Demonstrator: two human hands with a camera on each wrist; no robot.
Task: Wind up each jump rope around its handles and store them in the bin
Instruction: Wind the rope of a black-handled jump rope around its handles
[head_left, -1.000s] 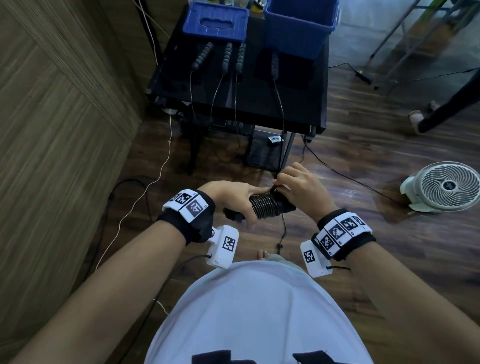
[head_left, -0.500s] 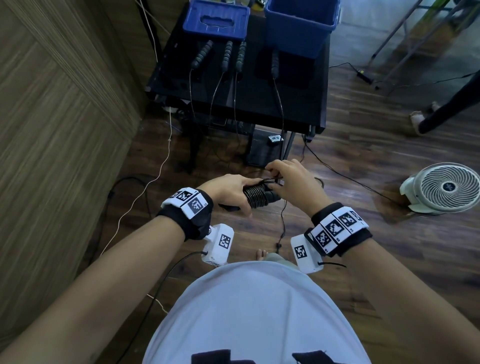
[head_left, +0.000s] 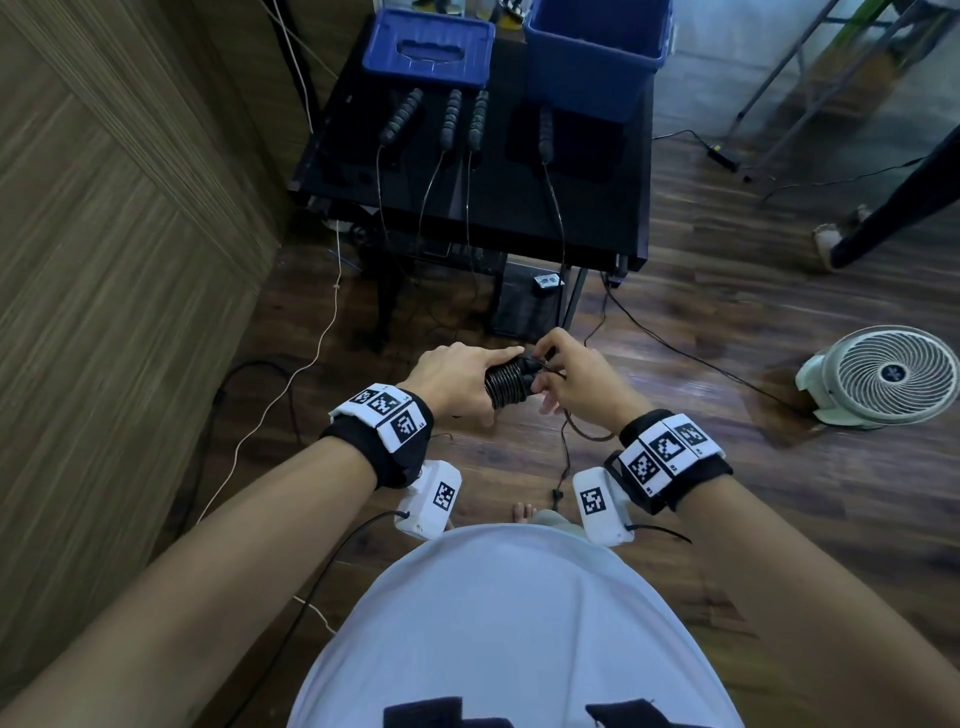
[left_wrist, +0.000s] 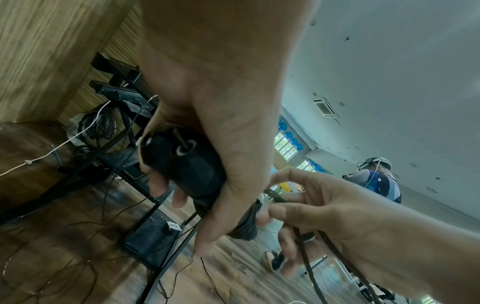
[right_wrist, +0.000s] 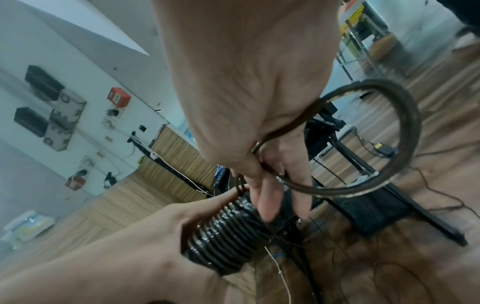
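Note:
My left hand (head_left: 457, 379) grips a pair of black jump rope handles (left_wrist: 182, 164) with black cord wound round them in tight coils (head_left: 506, 383) (right_wrist: 228, 232). My right hand (head_left: 566, 374) pinches the loose end of the cord (right_wrist: 376, 144) right at the end of the coils; a short loop of it hangs below my right hand. Several more black handles (head_left: 451, 117) lie on the black table (head_left: 597, 223) ahead, their cords trailing over the front edge. The open blue bin (head_left: 592, 57) stands at the table's back right.
A blue lid (head_left: 428, 47) lies at the table's back left. A wood-panelled wall (head_left: 104, 260) runs along the left. A white fan (head_left: 883, 374) stands on the wooden floor at right. Cables cross the floor. Another person's leg (head_left: 883, 213) shows at far right.
My hands have risen a little and moved closer to the table. My right hand has gone on laying cord onto the bundle, and the loose length hanging below is shorter.

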